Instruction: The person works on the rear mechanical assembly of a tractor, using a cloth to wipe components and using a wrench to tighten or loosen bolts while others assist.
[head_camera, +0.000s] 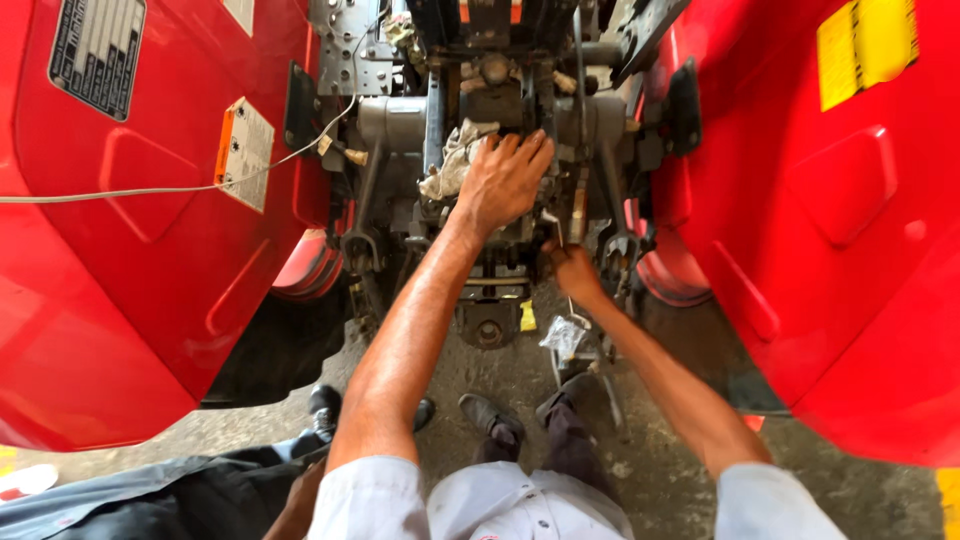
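Red fenders (150, 250) flank the scene in the head view, one on each side of the dark greasy rear housing (480, 120) of a tractor. Left hand (505, 180) is stretched forward, palm down, fingers spread wide and pressed flat on the housing, not wrapped around anything. Just left of that hand, touching its thumb side, sits a crumpled dirty rag (450, 165). Right hand (572, 268) is lower and nearer the person, fingers curled narrow around a thin metal tool (556, 228) whose tip sticks up just above the knuckles; what kind of tool it is cannot be told. Right of that hand hangs a lift arm (618, 215) with a hooked end. Below the right hand, near the wrist, a small clear plastic bag (565, 335) lies on the concrete floor (660, 470). Between the two forearms, below the left hand, is a round drawbar end (488, 330) with a yellow tag (528, 316) beside it. A thin white cable (200, 185) runs across the left fender, well apart from both hands. Person's own black shoes (492, 415) stand on the floor under the arms. Another person's hand (300, 495) and dark trousers show at the bottom left, apart from the work.
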